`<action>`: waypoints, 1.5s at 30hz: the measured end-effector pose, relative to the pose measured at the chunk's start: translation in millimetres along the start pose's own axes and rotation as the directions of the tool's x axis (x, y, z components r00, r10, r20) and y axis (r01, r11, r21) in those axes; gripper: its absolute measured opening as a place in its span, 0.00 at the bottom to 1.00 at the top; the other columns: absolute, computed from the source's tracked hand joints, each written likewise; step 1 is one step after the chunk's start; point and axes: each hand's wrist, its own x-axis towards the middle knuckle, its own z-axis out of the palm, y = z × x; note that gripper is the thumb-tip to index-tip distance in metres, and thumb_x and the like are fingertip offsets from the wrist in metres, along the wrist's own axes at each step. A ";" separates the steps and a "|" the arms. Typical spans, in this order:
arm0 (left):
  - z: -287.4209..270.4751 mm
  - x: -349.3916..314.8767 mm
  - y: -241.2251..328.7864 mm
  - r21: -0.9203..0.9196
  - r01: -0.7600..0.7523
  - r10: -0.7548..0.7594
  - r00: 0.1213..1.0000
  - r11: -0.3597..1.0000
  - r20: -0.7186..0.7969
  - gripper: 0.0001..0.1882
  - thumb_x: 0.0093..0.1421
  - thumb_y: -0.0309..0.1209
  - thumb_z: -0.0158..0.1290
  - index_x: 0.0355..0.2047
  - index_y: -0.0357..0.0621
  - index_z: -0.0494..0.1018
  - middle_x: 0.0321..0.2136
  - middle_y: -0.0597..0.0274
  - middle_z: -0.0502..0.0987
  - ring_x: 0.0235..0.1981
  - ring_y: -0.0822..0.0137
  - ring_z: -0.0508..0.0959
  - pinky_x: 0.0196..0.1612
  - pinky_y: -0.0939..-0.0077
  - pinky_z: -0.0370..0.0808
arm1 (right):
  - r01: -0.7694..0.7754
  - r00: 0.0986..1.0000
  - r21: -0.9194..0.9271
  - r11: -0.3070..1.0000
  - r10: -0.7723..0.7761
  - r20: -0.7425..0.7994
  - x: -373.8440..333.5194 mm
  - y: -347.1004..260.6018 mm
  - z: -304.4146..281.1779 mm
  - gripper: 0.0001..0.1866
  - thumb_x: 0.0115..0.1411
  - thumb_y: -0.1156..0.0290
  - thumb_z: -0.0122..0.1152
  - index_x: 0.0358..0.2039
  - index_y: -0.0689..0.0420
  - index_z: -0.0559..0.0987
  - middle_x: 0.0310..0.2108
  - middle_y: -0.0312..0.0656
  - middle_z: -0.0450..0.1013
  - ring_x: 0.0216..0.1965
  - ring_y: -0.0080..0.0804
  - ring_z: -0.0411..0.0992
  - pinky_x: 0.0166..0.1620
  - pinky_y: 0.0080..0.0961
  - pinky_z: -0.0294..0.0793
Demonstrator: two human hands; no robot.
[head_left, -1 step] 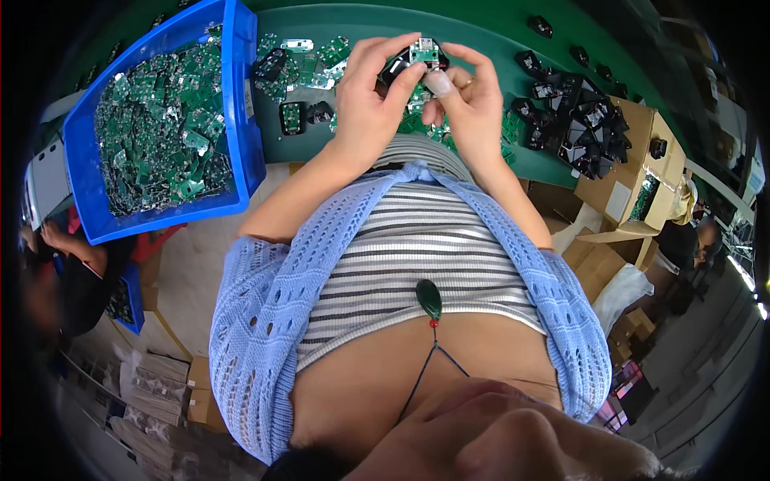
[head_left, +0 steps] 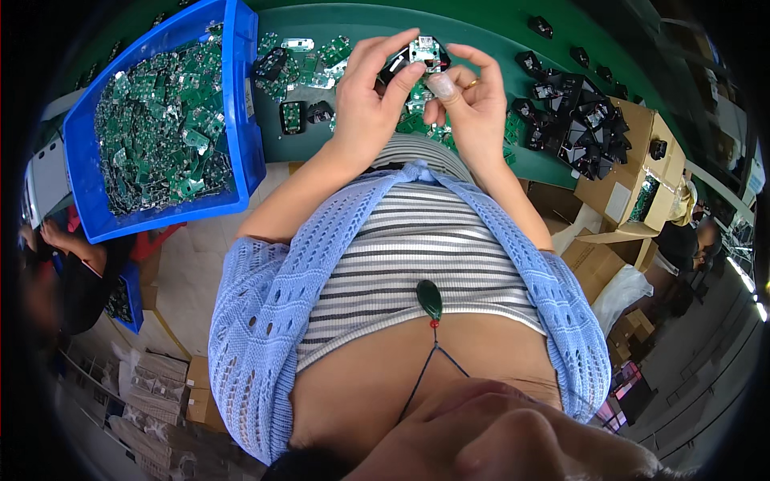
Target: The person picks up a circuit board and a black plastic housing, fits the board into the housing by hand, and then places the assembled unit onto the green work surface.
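Note:
My left hand (head_left: 370,92) grips a black plastic housing (head_left: 394,67) between its thumb and fingers, above the green worktable. A small green circuit board (head_left: 425,52) with a silver metal connector lies in the housing. My right hand (head_left: 472,92) is bent round the other side. Its index fingertip is at the housing's right edge, and the thumb is just below the board. Whether the right thumb pinches a small part is too small to tell. Under the hands, loose green circuit boards (head_left: 417,122) are spread on the table.
To the left stands a blue bin (head_left: 241,104) full of circuit boards. A black housing with a board in it (head_left: 292,118) lies beside it. At right, several black housings (head_left: 589,120) are heaped next to a cardboard box (head_left: 622,180). Another person (head_left: 80,264) sits at far left.
My right hand has shifted slightly to the right, its thumb a little lower and its fingers turned. The board in my left hand has tilted slightly and looks brighter.

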 end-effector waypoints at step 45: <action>6.2 22.4 -100.7 -0.462 0.736 -0.754 0.628 0.495 0.195 0.12 0.56 0.26 0.50 0.40 0.36 0.67 0.30 0.64 0.72 0.27 0.77 0.72 0.27 0.84 0.71 | 0.028 0.999 -0.433 0.901 -0.034 -0.006 146.3 66.1 -14.3 0.10 0.50 0.75 0.57 0.35 0.55 0.75 0.35 0.40 0.69 0.31 0.32 0.69 0.31 0.22 0.70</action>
